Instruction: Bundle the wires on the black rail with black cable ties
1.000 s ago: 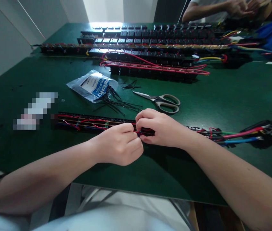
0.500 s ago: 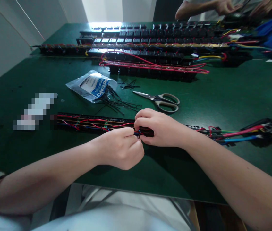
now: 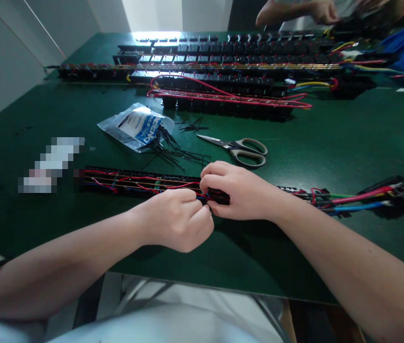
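A long black socket strip (image 3: 134,182) with red, blue and green wires lies across the green table (image 3: 348,138) in front of me. My left hand (image 3: 178,219) is curled into a pinch at the strip's middle, fingertips on the wire bundle. My right hand (image 3: 239,190) presses down on the strip right beside it, fingers closed over the wires. The two hands touch. What the left fingertips pinch is too small to make out. The strip's coloured leads (image 3: 352,200) run on to the right.
Scissors (image 3: 237,147) lie just behind my hands. A plastic bag (image 3: 136,126) spills black cable ties (image 3: 173,150). More socket strips with red wires (image 3: 223,97) fill the far side. Another person's arms (image 3: 295,12) work at the far right. A blurred patch (image 3: 50,164) lies left.
My left hand has shifted slightly down and toward me, tightening its pinch at the wires. The other person's arms at the far edge have moved left.
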### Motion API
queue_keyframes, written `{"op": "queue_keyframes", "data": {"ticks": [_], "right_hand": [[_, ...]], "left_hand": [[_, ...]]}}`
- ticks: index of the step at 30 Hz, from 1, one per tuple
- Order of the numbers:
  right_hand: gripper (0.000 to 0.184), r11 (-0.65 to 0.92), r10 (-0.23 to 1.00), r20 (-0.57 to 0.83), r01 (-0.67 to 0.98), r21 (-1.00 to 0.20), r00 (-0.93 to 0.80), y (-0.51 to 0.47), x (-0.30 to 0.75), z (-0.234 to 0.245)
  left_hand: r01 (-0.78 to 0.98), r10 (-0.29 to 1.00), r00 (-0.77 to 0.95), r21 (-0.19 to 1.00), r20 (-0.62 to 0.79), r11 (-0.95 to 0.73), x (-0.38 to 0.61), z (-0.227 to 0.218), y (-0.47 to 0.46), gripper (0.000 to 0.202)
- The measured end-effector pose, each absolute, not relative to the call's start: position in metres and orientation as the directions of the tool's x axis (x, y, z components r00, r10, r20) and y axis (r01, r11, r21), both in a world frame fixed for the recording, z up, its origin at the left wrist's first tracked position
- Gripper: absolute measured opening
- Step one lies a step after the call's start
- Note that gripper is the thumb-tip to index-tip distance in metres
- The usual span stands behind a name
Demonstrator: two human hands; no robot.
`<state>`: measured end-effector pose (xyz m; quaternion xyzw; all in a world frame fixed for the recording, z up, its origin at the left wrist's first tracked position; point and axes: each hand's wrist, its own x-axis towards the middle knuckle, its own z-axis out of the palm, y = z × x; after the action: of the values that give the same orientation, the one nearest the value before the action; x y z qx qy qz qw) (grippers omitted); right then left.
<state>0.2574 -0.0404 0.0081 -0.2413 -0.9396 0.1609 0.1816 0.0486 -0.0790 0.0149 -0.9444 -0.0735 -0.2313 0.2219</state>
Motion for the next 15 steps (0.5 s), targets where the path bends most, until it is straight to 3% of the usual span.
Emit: {"op": "queue_keyframes", "data": {"ticks": [15], "right_hand": [[0.01, 0.865, 0.479, 0.229, 0.409, -0.291, -0.848, -0.0403, 0.256, 0.0082]], "left_hand": [[0.206, 0.026, 0.901, -0.374, 0.433, -0.904, 0.0566, 0.0123, -0.0827, 0.026]]}}
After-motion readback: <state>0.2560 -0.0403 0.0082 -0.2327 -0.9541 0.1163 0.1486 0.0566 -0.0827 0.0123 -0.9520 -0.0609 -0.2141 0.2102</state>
